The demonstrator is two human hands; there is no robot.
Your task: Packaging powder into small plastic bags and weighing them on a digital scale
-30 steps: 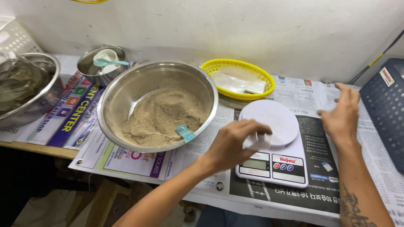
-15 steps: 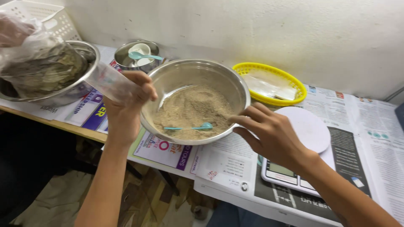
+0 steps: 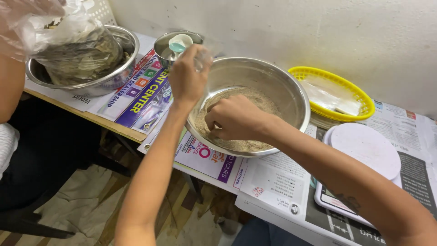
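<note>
While the right hand dips closed-fingered into the tan powder in the steel mixing bowl at the tabletop's front edge, apparently gripping a scoop I cannot see, it would do best to lift level and slowly. Just behind, the left hand clasps a small clear bag over the bowl's near-left rim; keeping its mouth above the powder should catch spills. Farther back sit a yellow basket and small steel bowl.

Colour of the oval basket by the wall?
Yellow: the oval plastic mesh basket, best seen in the head view.
</note>
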